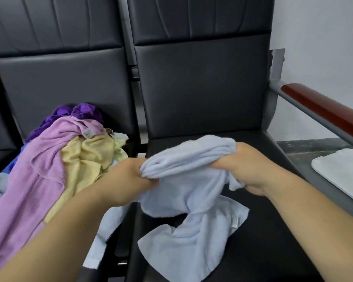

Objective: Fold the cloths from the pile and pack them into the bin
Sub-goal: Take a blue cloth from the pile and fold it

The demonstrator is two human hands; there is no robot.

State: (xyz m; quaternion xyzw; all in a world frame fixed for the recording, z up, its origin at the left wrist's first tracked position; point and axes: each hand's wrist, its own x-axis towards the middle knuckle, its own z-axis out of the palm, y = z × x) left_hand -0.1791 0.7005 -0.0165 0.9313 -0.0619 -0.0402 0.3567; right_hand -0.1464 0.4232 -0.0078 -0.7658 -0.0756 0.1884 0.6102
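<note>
A pale blue terry cloth (183,200) is bunched into thick gathered folds along its top edge, gripped at one end by the left hand (128,176) and at the other by the right hand (251,167). Its lower part hangs twisted and spreads crumpled onto the black chair seat (273,251), a small white label showing near its right corner. The pile (59,159) lies heaped on the neighbouring seat to the left: a lilac towel (29,180) draped over the front, a crumpled yellow cloth (86,159) beside it, a purple cloth (77,112) at the back.
</note>
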